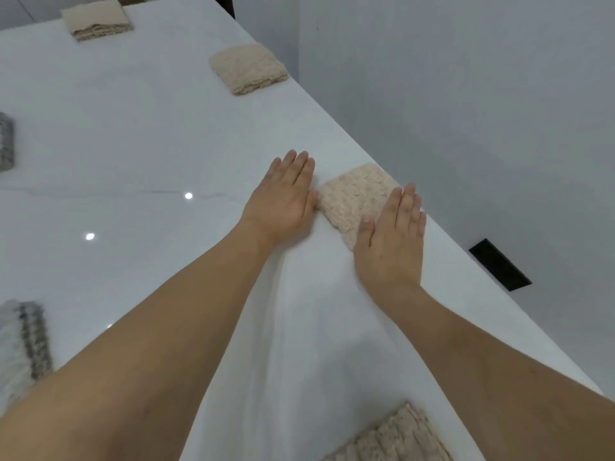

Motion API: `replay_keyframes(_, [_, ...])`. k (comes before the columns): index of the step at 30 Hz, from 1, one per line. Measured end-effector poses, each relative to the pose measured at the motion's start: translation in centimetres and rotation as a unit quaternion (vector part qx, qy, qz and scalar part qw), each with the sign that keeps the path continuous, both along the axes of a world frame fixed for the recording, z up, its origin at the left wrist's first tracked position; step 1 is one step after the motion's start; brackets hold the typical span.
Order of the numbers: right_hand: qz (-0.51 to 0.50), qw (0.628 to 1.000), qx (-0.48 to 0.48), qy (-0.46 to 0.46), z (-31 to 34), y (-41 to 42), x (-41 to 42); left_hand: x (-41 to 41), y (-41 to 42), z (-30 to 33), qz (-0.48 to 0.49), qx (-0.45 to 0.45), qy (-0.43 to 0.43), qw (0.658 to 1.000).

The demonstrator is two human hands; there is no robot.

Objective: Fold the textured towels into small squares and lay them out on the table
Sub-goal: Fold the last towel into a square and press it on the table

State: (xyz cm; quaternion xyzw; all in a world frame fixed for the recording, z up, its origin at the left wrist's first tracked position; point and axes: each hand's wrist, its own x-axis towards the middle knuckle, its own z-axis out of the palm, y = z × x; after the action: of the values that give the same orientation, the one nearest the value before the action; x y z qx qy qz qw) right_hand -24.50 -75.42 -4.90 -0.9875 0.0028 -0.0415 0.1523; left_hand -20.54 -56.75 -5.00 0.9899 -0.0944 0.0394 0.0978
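1. The left hand (286, 197) lies flat on the table (133, 154), fingers straight and held together, thumb edge touching the left side of the folded beige towel (357, 201)
2. The right hand (391, 241) is flat too, fingers straight and together, resting on the towel's near right corner, close to the table's edge
3. The towel looks soft, light and limp: a thick nubby weave folded into a small square. It will likely spring open unless pressed, so hold it by flat palms on top or by pinching the stacked edges
4. Other folded squares sit well apart: two beige ones (248, 68) (96, 19) farther off, grey ones (23, 341) at the left, another beige one (396, 437) nearest
5. The tabletop is glossy, white and smooth, so fabric may slide
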Motion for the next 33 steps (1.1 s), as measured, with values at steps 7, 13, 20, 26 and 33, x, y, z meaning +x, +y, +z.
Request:
replay_keyframes(7, [0.091,0.993,-0.08,0.009,0.7,2.1,-4.8,-7.0,4.7,0.1,0.053,0.037,0.008,0.998])
replay_keyframes(13, [0.138,0.989,-0.046,0.023,1.3,6.4,-9.5,-11.9,8.0,1.3,0.075,0.036,-0.001,0.997])
replay_keyframes(20, [0.193,0.98,-0.007,0.035,1.5,12.5,-13.6,-17.7,13.2,1.8,0.103,0.022,0.005,0.994])
replay_keyframes(26, [0.222,0.974,0.015,0.047,1.0,17.1,-15.9,-21.3,17.3,2.4,0.144,-0.012,0.012,0.989])
replay_keyframes(33, [0.27,0.957,0.08,0.064,0.7,21.5,-17.9,-25.1,21.8,2.7,0.176,-0.062,0.013,0.982])
